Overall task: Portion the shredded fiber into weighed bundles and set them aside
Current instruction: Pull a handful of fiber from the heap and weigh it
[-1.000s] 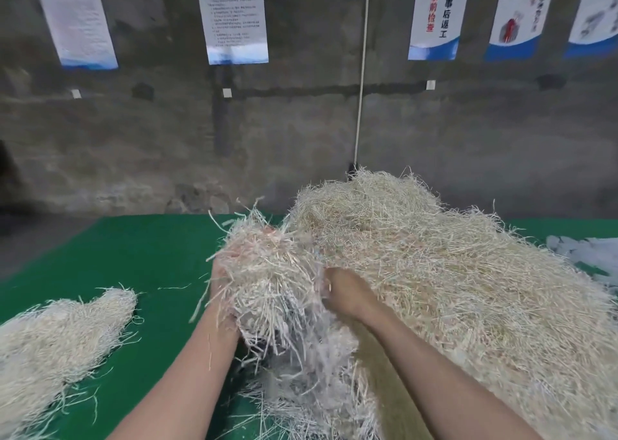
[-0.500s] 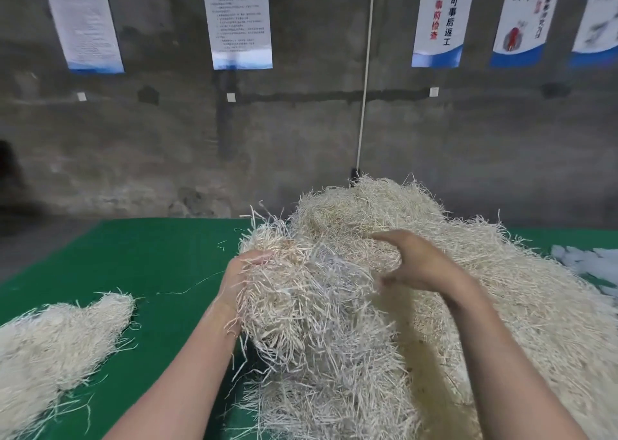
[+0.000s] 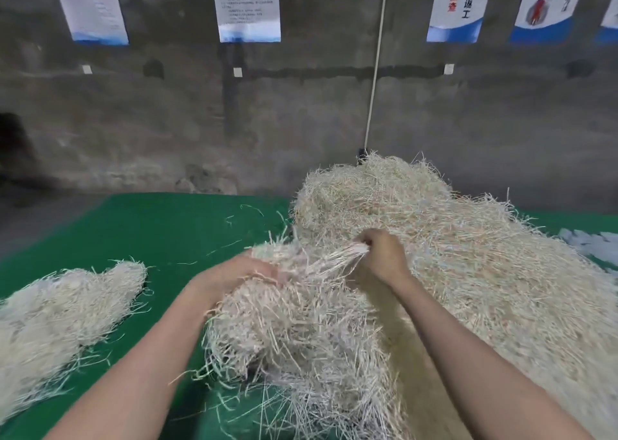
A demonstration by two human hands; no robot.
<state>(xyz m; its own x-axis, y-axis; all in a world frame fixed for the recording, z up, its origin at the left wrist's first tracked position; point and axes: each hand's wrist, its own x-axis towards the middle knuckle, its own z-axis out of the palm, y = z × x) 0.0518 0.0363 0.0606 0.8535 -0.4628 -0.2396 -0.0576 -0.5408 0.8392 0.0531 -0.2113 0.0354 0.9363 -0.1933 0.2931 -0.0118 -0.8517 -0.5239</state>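
1. Left hand (image 3: 234, 274): fingers are curled into the upper left side of a loose clump (image 3: 294, 332) of shredded fiber. The fingertips are blurred and partly buried, and the grip is judged a holding one.
2. Right hand (image 3: 384, 259): closed to a pinch on a tuft (image 3: 341, 254) of long strands. The tuft is stretched between the two hands and runs down into the clump.
3. Clump: carried between and below both hands, with its lower fringe hanging toward the green worktop (image 3: 174, 225). Whether it is fully parted from the heap cannot be told.
4. Main heap (image 3: 468, 272): found beyond and to the outer side of the right hand, close against that forearm. It is large.
5. Set-aside pile (image 3: 67, 309): laid on the worktop well apart from the left hand, on its outer side. Whether it was weighed is not shown.
6. Scale: none is seen.
7. Pale scraps (image 3: 595, 245): noted far out past the right hand.
8. Posters (image 3: 249, 4): hung on the wall beyond both hands.
9. Progress, as judged: early. One pile is put by and a further portion is being gathered. Its weighing and placing are left to do, and so is nearly the whole heap.
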